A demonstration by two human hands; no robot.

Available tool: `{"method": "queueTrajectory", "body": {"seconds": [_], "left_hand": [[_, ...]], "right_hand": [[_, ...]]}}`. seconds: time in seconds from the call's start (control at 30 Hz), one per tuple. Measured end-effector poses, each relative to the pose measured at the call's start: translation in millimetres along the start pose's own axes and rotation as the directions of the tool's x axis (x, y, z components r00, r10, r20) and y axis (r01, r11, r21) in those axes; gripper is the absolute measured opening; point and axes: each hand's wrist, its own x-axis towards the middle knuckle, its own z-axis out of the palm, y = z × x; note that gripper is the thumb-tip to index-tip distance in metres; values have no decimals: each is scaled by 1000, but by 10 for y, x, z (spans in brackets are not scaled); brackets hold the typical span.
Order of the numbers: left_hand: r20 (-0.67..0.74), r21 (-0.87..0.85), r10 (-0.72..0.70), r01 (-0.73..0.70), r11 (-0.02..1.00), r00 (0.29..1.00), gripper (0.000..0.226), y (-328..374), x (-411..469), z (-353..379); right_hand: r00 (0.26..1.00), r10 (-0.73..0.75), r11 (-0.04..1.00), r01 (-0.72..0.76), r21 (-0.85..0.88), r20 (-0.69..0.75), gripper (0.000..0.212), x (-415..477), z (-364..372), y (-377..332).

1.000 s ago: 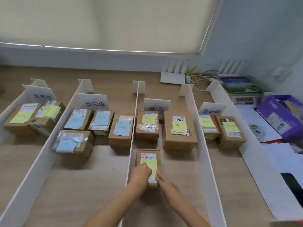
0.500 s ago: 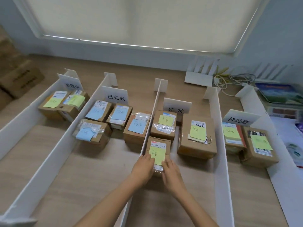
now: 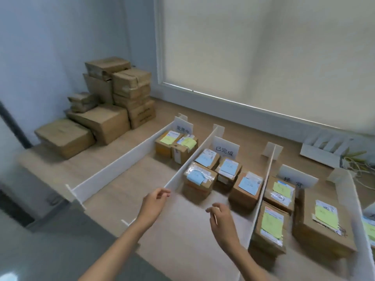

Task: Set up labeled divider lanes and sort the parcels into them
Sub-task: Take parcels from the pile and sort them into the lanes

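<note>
White divider boards [image 3: 205, 153] split the wooden table [image 3: 125, 179] into lanes, each with a white label card [image 3: 226, 148]. Small brown parcels lie at the lanes' far ends. Those with blue notes [image 3: 199, 177] fill the second lane. A parcel with a yellow-green note [image 3: 271, 226] lies in the third lane, behind another one. My left hand [image 3: 155, 203] hovers with loosely curled fingers near the second divider's front end. My right hand [image 3: 222, 216] hovers over the second lane, also holding nothing.
A stack of larger cardboard boxes [image 3: 109, 106] stands at the table's far left corner against the wall. Spare white board pieces [image 3: 322, 149] and yellow cables [image 3: 357, 159] lie at the back right. A grey surface [image 3: 50, 246] borders the table at lower left.
Both hands have let go of the yellow-noted parcel, which stays in the third lane. They moved left over the second lane, and the view swung left to show the box stack.
</note>
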Motion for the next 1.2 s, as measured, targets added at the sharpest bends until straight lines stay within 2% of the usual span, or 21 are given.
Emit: {"method": "queueTrajectory", "body": {"seconds": [0.13,0.2,0.37,0.6,0.7,0.97,1.1,1.2], "left_hand": [[-144,-60,-33,25,998,989,27,-478,-102,-1272],[-243,-93,-70,49,994,968,31,-729,-149,-1791],[-381,-240,-166,76,968,910,24,-1160,-300,-2697],[-453,-288,-228,101,952,862,34,-1736,-170,-3476],[-476,-275,-240,115,954,846,28,-1879,112,-3766],[-415,-243,-241,149,958,877,32,-2209,1626,-4607],[-406,-239,-213,122,963,889,29,-2272,2295,-5049],[-402,-231,-218,132,964,889,29,-2394,2685,-5328]], "right_hand": [[990,-128,991,125,50,59,22,196,544,-976],[985,-151,985,142,101,80,21,271,809,-1411],[968,-201,968,174,179,149,23,427,1346,-2246],[952,-245,946,193,261,183,23,944,1949,-2956],[950,-251,938,192,288,187,22,1333,2227,-3228],[956,-235,920,160,359,176,22,2777,2870,-4062],[952,-236,916,150,372,195,20,3510,3091,-4445],[965,-164,894,58,444,204,22,4039,3208,-4786]]}}
